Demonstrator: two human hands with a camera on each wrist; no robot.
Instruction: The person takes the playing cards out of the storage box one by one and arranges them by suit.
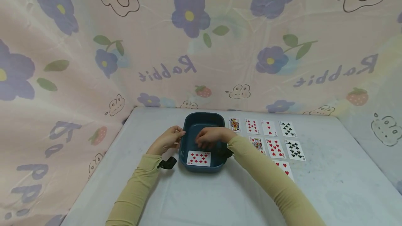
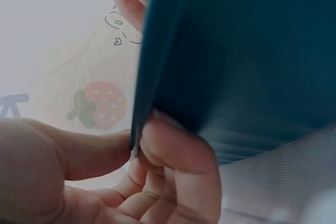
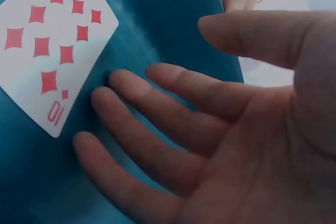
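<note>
A dark blue rectangular tray stands on the table, and a ten of diamonds lies face up at its near end. My left hand is at the tray's left side; in the left wrist view its thumb and index finger pinch the tray's rim. Over the inside of the tray is my right hand, palm down in the head view. The right wrist view shows its fingers spread and slightly bent, holding nothing, close to the ten of diamonds but apart from it.
Right of the tray, several face-up playing cards lie in rows, among them a five of hearts-like red card, a ten of hearts and club cards. My right sleeve covers part of them. A patterned cloth hangs behind the white table.
</note>
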